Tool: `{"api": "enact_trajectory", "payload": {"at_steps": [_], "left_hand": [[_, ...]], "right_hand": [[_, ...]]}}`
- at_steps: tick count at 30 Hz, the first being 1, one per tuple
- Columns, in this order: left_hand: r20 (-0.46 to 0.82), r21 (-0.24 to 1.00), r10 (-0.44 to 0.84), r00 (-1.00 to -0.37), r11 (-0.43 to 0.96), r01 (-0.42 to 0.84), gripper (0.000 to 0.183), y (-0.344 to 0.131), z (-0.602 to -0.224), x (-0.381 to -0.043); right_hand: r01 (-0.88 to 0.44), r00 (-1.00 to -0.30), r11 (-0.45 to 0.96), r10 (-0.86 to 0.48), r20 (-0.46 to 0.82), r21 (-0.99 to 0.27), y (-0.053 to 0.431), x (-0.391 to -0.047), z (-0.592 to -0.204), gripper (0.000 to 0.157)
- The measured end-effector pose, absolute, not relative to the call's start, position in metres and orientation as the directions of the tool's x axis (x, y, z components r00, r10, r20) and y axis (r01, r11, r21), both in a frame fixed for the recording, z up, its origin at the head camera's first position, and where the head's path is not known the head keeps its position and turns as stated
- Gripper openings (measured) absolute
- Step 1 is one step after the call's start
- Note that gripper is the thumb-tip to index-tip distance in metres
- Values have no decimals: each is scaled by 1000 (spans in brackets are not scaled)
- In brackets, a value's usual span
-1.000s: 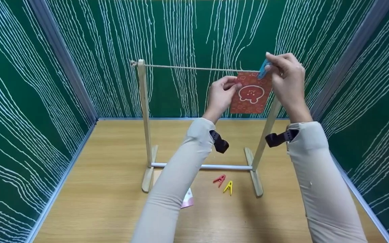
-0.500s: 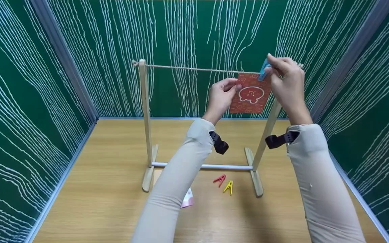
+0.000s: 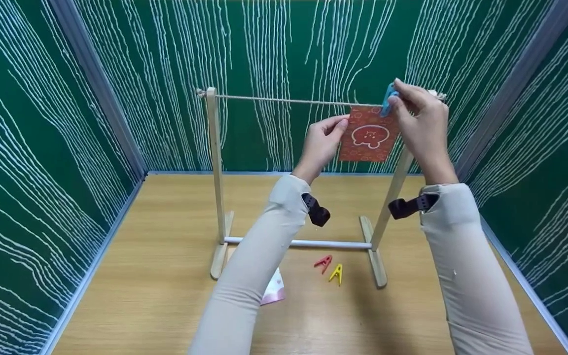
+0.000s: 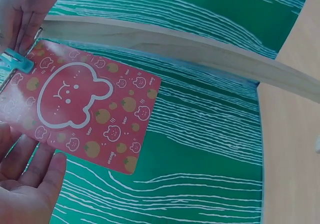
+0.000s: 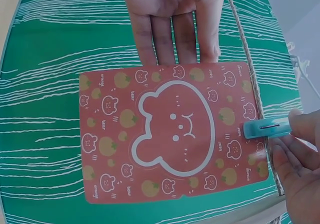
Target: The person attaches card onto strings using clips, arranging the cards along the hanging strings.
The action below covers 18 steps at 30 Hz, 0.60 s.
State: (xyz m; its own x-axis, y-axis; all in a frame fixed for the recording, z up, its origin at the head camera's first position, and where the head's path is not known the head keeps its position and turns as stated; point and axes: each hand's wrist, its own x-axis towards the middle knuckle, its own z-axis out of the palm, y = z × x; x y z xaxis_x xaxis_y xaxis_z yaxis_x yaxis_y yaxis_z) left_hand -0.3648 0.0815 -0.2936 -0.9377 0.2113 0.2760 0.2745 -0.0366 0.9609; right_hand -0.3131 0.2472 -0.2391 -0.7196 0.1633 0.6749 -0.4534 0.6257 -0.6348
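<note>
A red card (image 3: 369, 135) with an upside-down bear face hangs at the right part of a string (image 3: 284, 100). My right hand (image 3: 424, 118) pinches a blue clothespin (image 3: 389, 98) between thumb and fingers. In the right wrist view, the jaws of this clothespin (image 5: 267, 128) lie over the card's top edge and the string. My left hand (image 3: 321, 145) is at the card's left edge. The right wrist view shows its fingers (image 5: 161, 41) straight, their tips at or behind the card's edge, and the thumb not over the card's face.
The string spans a wooden stand with a left post (image 3: 216, 162), a right post (image 3: 395, 190) and a white lower bar (image 3: 331, 244). A red clothespin (image 3: 323, 263) and a yellow clothespin (image 3: 337, 274) lie on the table (image 3: 156, 296). A pale card (image 3: 274, 288) is partly hidden by the left sleeve.
My left thumb has slid off the card's face to its left edge. The blue clothespin has turned more upright in my right hand. The whole view has shifted slightly.
</note>
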Motion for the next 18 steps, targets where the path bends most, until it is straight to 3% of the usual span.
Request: {"api": "enact_trajectory", "payload": {"at_steps": [18], "left_hand": [[310,942,300,-902,28,333,35,51,-304,-366]], "right_hand": [[-478,-733,524,203,649,-704,252,-312,-246,47]]}}
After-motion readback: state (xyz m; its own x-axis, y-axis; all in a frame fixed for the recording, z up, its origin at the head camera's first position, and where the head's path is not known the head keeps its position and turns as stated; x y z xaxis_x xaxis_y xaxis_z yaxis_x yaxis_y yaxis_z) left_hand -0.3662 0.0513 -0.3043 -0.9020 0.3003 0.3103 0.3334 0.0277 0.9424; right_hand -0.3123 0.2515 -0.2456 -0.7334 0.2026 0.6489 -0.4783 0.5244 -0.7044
